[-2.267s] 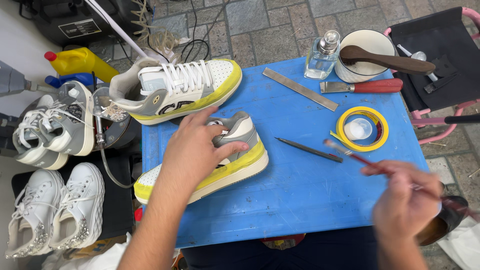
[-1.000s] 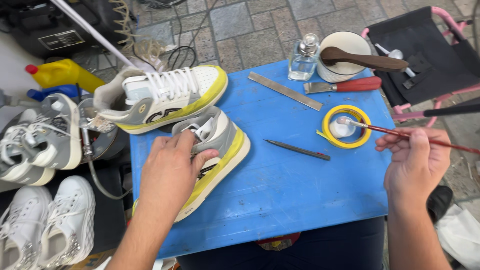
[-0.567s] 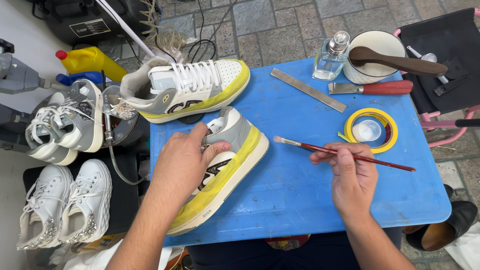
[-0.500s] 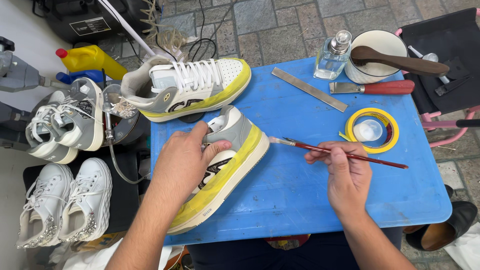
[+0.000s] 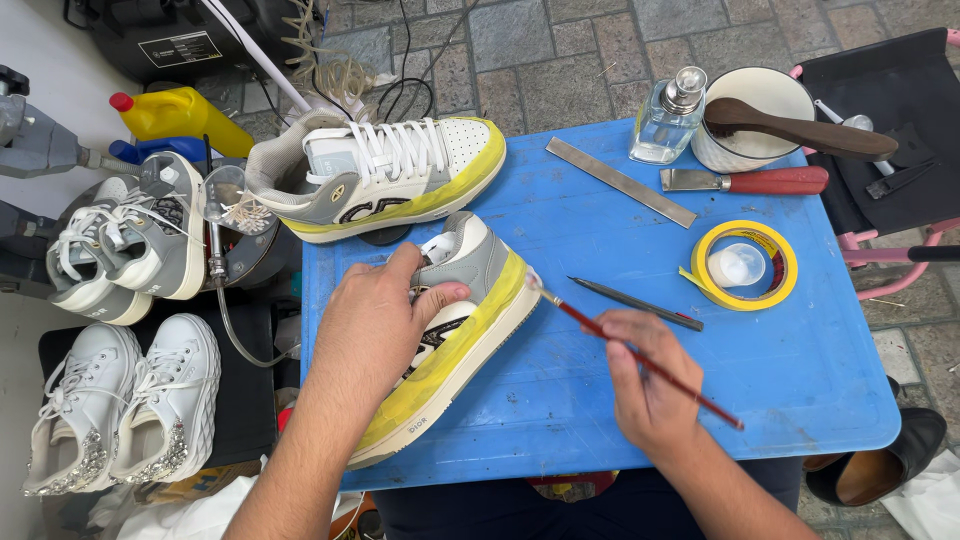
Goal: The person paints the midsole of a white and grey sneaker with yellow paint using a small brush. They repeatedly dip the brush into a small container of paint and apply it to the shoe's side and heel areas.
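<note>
The sneaker (image 5: 455, 340) with the yellow-taped sole lies on its side on the blue table (image 5: 800, 370), just below a second sneaker (image 5: 385, 175) that stands upright. The left hand (image 5: 375, 325) presses down on its upper, fingers curled over the collar. The right hand (image 5: 645, 380) pinches a thin red brush (image 5: 640, 355), whose tip touches the sole's edge near the heel; a roll of yellow tape (image 5: 745, 265) lies off to the right.
</note>
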